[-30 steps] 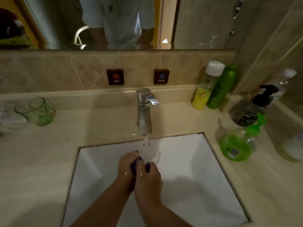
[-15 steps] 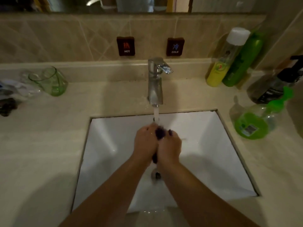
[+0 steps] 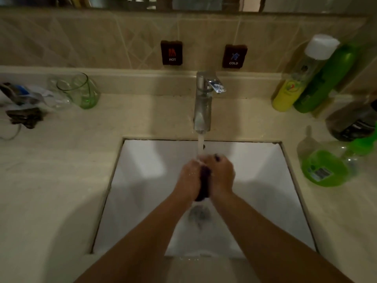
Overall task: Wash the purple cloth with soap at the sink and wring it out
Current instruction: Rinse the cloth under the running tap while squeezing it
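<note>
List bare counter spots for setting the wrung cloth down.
Free: the counter between green glass and faucet; also left of the sink. Crowded: right side, with the soap dispenser and bottles.

Most of the purple cloth (image 3: 204,181) is hidden, pressed between the left hand (image 3: 189,177) and right hand (image 3: 221,175); only a dark strip shows. Right of the right hand, the dark bottle (image 3: 353,121) is cut by the edge.

Both forearms reach fwd; left hand (image 3: 188,176) & right hand (image 3: 221,175) pressed together, fingers curled round purple cloth (image 3: 204,184).
</note>
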